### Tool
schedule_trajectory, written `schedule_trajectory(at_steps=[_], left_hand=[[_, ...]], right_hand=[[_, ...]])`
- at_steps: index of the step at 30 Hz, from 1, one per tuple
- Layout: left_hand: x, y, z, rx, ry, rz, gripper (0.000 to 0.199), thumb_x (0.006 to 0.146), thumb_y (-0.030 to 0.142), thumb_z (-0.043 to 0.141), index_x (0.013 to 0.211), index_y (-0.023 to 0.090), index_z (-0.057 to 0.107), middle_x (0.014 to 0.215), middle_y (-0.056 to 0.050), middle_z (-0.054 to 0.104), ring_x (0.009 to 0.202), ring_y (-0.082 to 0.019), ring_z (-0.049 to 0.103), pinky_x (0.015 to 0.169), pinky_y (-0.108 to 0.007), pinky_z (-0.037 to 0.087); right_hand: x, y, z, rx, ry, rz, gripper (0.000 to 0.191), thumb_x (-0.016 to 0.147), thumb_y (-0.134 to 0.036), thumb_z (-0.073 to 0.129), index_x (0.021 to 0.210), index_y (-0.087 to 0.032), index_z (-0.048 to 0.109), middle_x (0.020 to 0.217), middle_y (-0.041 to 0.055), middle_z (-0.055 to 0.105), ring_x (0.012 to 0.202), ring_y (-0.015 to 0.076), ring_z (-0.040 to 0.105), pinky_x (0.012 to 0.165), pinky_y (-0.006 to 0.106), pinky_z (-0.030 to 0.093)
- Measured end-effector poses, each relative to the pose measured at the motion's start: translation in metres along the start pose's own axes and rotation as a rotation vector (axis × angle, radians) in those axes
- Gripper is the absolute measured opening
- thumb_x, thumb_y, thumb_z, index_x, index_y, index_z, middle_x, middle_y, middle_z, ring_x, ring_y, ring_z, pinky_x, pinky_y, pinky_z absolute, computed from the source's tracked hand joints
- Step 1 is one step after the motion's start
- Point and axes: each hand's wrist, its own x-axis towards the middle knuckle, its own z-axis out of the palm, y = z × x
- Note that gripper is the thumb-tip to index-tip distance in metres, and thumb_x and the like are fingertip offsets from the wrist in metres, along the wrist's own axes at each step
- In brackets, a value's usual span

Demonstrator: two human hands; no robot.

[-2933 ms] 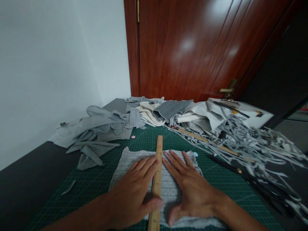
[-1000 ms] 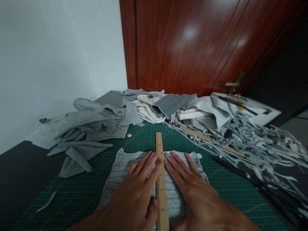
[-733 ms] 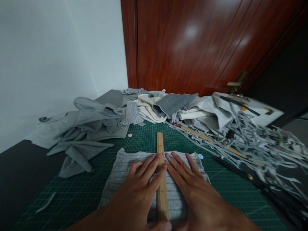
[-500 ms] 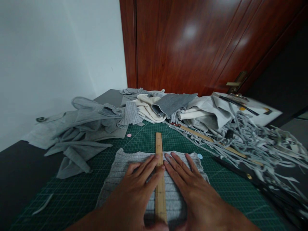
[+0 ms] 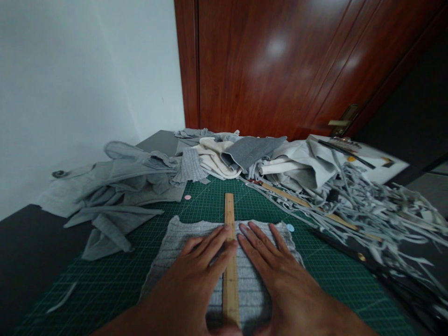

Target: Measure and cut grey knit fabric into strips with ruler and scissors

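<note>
A grey ribbed cloth [image 5: 175,247] with dark lines lies flat on the green cutting mat [image 5: 350,284]. Lengthwise over its middle runs a wooden ruler [image 5: 229,280], its far end sticking out past the cloth's edge. My left hand [image 5: 196,275] is spread on the cloth, with fingertips resting on the ruler. To the right of the ruler, my right hand [image 5: 280,266] lies with fingers apart on the cloth, close beside the ruler's edge. Both thumbs are near the bottom edge of the view, partly cut off.
Grey garments [image 5: 129,177] lie at the left, folded fabrics [image 5: 252,151] at the back. At the right are a heap of grey strips [image 5: 378,200], another wooden ruler [image 5: 297,200], black scissors [image 5: 371,263] and a clipboard [image 5: 381,161]. A white scrap [image 5: 63,298] lies front left.
The ruler has shifted slightly to the left on the cloth, and my left hand has moved slightly left with it. My right hand has stayed nearly in place.
</note>
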Motion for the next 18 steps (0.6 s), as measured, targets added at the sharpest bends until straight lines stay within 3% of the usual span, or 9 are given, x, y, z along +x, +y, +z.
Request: schedule_trajectory(at_steps=[5, 11, 18], left_hand=[[-0.0011, -0.0034, 0.0036, 0.011, 0.020, 0.044, 0.123, 0.060, 0.055, 0.077, 0.165, 0.023, 0.023, 0.176, -0.013, 0.016, 0.156, -0.044, 0.027, 0.124, -0.062, 0.028], [-0.0011, -0.0047, 0.0037, 0.005, -0.009, 0.005, 0.122, 0.058, 0.054, 0.078, 0.165, 0.026, 0.025, 0.176, -0.011, 0.018, 0.155, -0.046, 0.028, 0.122, -0.062, 0.028], [-0.0006, -0.0001, -0.0013, 0.034, -0.088, -0.047, 0.130, 0.058, 0.059, 0.078, 0.167, 0.022, 0.017, 0.176, -0.013, 0.017, 0.156, -0.044, 0.026, 0.124, -0.060, 0.026]], right_hand=[[-0.0003, -0.0020, -0.0017, -0.013, -0.008, 0.027, 0.138, 0.070, -0.085, 0.072, 0.168, -0.017, 0.004, 0.176, 0.0149, 0.007, 0.161, 0.0461, 0.007, 0.128, 0.068, -0.008], [-0.0003, -0.0020, -0.0037, -0.001, -0.004, 0.017, 0.138, 0.070, -0.088, 0.070, 0.169, -0.017, 0.004, 0.176, 0.0132, 0.006, 0.161, 0.0449, 0.006, 0.128, 0.066, -0.010], [0.0009, -0.0103, -0.0080, -0.003, -0.016, 0.043, 0.138, 0.070, -0.080, 0.077, 0.168, -0.013, 0.007, 0.176, 0.0161, 0.006, 0.161, 0.0438, 0.005, 0.128, 0.065, -0.010]])
